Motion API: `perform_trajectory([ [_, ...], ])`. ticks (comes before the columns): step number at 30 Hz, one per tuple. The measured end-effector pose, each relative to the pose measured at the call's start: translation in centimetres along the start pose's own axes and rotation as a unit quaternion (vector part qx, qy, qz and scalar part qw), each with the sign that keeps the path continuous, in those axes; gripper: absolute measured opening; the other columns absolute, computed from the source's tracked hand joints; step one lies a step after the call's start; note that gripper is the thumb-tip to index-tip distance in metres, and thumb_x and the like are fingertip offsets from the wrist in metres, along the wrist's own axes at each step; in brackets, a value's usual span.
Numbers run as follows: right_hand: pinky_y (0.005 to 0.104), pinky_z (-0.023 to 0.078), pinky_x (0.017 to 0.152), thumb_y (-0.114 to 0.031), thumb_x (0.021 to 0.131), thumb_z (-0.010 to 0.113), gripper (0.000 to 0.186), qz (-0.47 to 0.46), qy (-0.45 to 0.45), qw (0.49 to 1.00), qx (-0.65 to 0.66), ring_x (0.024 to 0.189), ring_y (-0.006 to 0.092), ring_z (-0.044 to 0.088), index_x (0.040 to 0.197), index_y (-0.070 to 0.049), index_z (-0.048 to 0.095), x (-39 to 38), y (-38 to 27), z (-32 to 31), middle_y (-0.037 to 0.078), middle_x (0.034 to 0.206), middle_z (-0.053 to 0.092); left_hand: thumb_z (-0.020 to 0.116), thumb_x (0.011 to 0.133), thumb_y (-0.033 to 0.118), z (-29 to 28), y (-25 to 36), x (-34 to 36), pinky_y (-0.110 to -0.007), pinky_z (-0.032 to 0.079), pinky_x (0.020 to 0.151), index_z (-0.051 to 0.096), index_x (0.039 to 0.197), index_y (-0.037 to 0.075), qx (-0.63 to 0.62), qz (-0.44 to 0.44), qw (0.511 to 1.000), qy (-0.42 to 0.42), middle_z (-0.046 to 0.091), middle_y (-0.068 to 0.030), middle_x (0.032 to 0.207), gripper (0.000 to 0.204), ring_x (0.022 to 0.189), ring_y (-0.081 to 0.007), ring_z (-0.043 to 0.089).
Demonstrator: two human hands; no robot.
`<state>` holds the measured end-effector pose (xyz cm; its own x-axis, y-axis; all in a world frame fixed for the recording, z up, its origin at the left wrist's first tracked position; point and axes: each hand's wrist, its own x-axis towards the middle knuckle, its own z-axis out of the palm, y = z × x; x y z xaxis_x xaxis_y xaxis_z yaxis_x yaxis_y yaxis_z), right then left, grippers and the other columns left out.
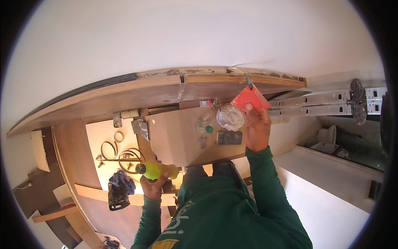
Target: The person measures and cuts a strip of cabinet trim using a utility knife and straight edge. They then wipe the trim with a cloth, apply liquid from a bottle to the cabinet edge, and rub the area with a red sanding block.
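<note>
My left hand is closed around a yellow-green squeeze bottle, tilted on its side with its dark cap toward the left. Raised near the wooden edge panel, my right hand pinches a flat red wedge-shaped piece, thumb on its face. The upper tip of that piece meets a dark-ended wire coming from the wall edge; whether they are joined I cannot tell. Beneath the right hand lie a crumpled white plastic bundle and a dark rectangular block.
A cardboard sheet bears a clear bottle with a green cap. Further left are coiled edging strips and a dark bag. A metal ladder stands at the right. The white wall rises ahead.
</note>
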<state>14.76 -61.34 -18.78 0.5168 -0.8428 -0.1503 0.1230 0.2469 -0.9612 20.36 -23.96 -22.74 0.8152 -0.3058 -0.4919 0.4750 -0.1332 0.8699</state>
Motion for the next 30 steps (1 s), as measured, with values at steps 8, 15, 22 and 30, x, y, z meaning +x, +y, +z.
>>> perform_trajectory([
  [8, 0.0280, 0.051, 0.093, -0.014, 0.106, 0.072, 0.027, -0.068, 0.006, 0.991, -0.118, 0.103, 0.0089, 0.065, 0.128, 0.001, 0.073, 0.9, 1.0, 2.8, 0.003, 0.113, 0.075, 0.089, 0.082, 0.011, 0.4, 0.1, -0.3, -0.037, 0.058, 0.096, 0.064, 0.129, -0.004, 0.002, -0.004, 1.000, -0.012, 0.072, -0.0130, 0.115, 0.055, 0.105, -0.0234, 0.072],
  [15, 0.0283, 0.053, 0.088, -0.010, 0.105, 0.071, 0.026, -0.033, -0.104, 0.982, -0.153, 0.103, 0.0078, 0.063, 0.126, 0.004, 0.072, -3.5, -1.6, 7.0, 0.003, 0.118, 0.072, 0.090, 0.081, 0.012, -0.5, -1.4, -0.2, -0.037, 0.060, 0.094, 0.067, 0.126, -0.004, 0.019, 0.004, 1.000, -0.008, 0.075, -0.0122, 0.114, 0.052, 0.102, -0.0215, 0.073],
  [22, 0.0372, 0.052, 0.083, 0.009, 0.079, 0.069, 0.057, -0.428, -0.169, 0.773, -0.437, 0.091, 0.0284, 0.062, 0.133, -0.007, 0.075, -3.8, -5.2, 11.2, 0.012, 0.114, 0.069, 0.090, 0.083, 0.014, -0.4, -1.1, -0.7, -0.037, 0.060, 0.095, 0.070, 0.125, -0.004, -0.008, 0.002, 1.000, -0.005, 0.076, -0.0118, 0.114, 0.050, 0.104, -0.0216, 0.074],
  [30, 0.0397, 0.045, 0.091, 0.012, 0.072, 0.068, 0.066, -0.484, -0.201, 0.665, -0.531, 0.101, 0.0258, 0.060, 0.135, -0.007, 0.074, -2.2, -4.5, 14.0, 0.007, 0.122, 0.067, 0.090, 0.082, 0.013, -1.2, -1.8, -1.2, -0.036, 0.060, 0.096, 0.070, 0.124, -0.004, -0.006, 0.001, 1.000, 0.021, 0.076, -0.0123, 0.114, 0.050, 0.104, -0.0215, 0.074],
])
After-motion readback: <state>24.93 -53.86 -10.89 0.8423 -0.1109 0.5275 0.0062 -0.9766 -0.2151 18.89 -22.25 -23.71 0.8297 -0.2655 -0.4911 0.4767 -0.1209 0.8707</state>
